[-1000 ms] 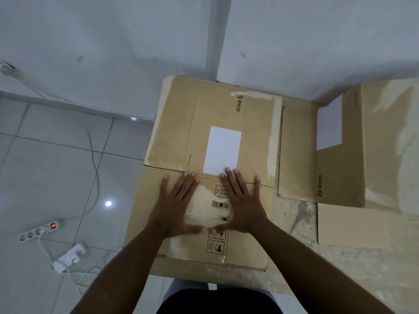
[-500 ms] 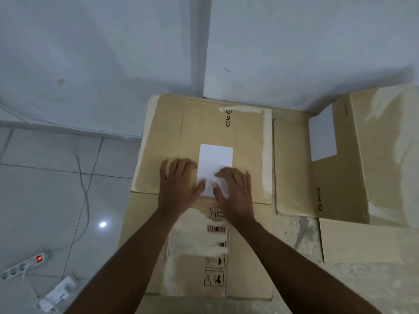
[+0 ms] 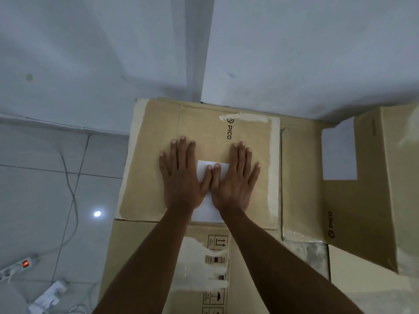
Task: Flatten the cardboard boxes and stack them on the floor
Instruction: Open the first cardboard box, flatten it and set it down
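Grey tiled floor (image 3: 34, 189) meets a white wall (image 3: 90, 53); a power strip (image 3: 17, 267) lies at far left. The flattened cardboard box (image 3: 147, 177) lies on the floor against the wall. The left hand (image 3: 181, 177) and right hand (image 3: 233, 180) press it, palms flat, fingers spread, thumbs touching on its white label (image 3: 204, 211). An unflattened box (image 3: 371, 189) stands at right.

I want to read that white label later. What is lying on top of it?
Both hands press flat on the flattened box. The left hand and right hand cover most of the white label, thumbs touching over it. Any print beneath them is hidden.
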### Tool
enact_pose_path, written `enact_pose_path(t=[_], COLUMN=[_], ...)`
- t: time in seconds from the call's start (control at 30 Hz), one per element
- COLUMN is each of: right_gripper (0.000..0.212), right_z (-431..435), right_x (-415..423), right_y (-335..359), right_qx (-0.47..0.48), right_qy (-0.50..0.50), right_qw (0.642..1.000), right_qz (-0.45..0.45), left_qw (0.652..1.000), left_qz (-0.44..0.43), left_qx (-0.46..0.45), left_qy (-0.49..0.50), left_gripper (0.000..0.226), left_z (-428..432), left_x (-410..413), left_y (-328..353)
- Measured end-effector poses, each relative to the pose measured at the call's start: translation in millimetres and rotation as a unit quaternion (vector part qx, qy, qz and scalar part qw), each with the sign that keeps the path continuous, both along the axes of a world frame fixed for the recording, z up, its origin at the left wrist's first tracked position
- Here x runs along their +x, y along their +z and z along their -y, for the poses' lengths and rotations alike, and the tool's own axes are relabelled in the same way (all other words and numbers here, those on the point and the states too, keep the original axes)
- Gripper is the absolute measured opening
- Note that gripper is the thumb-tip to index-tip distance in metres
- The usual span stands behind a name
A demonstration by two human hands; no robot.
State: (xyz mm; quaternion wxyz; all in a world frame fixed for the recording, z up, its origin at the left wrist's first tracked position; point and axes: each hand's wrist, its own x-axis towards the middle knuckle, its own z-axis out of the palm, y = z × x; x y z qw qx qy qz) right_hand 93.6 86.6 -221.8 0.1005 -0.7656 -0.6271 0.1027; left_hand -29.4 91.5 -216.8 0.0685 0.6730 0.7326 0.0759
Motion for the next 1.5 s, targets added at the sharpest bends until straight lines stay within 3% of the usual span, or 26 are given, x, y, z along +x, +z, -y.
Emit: enact_pose_path(t=[0.3, 0.5, 0.6, 0.7, 0.8, 0.87, 0.93, 1.0, 1.1, 1.33, 1.5], right_gripper=[0.077, 0.072, 0.063, 0.062, 0.059, 0.066, 0.072, 0.073, 0.076, 0.090, 0.082], right_z=[-3, -3, -3, 6, 39, 65, 80, 83, 75, 50, 52], right_x=[1, 7, 19, 40, 71, 89, 100, 104, 102, 110, 96], right_y=[-1, 1, 8, 31, 53, 59, 59, 58, 59, 57, 67], right_qx=[-0.013, -0.008, -0.014, 0.020, 0.017, -0.056, -0.098, -0.105, -0.132, -0.184, -0.192], right_qy=[0.001, 0.015, 0.031, -0.034, -0.180, -0.220, -0.219, -0.207, -0.190, -0.246, -0.223], right_qw=[1.000, 0.999, 0.987, 0.968, 0.960, 0.955, 0.949, 0.945, 0.944, 0.908, 0.928], right_qz=[0.017, -0.039, -0.156, -0.248, -0.213, -0.192, -0.206, -0.229, -0.236, -0.284, -0.229], left_qw=[1.000, 0.999, 0.989, 0.943, 0.957, 0.951, 0.932, 0.928, 0.934, 0.964, 0.966], left_qz=[-0.015, 0.033, 0.144, 0.329, 0.258, 0.218, 0.245, 0.269, 0.273, 0.215, 0.209], left_qx=[-0.003, 0.014, -0.020, -0.036, 0.002, -0.036, -0.101, -0.129, -0.102, -0.038, -0.039], left_qy=[0.001, -0.015, -0.029, 0.027, 0.134, 0.218, 0.246, 0.222, 0.209, 0.149, 0.143], left_gripper=[0.083, 0.080, 0.073, 0.067, 0.064, 0.064, 0.062, 0.060, 0.061, 0.052, 0.052], left_z=[-1, -1, -4, -2, 24, 47, 66, 77, 81, 82, 84], left_x=[2, -4, -16, -43, -84, -108, -124, -132, -133, -123, -124], left_y=[-3, -6, 1, 20, 38, 42, 39, 36, 40, 53, 54])
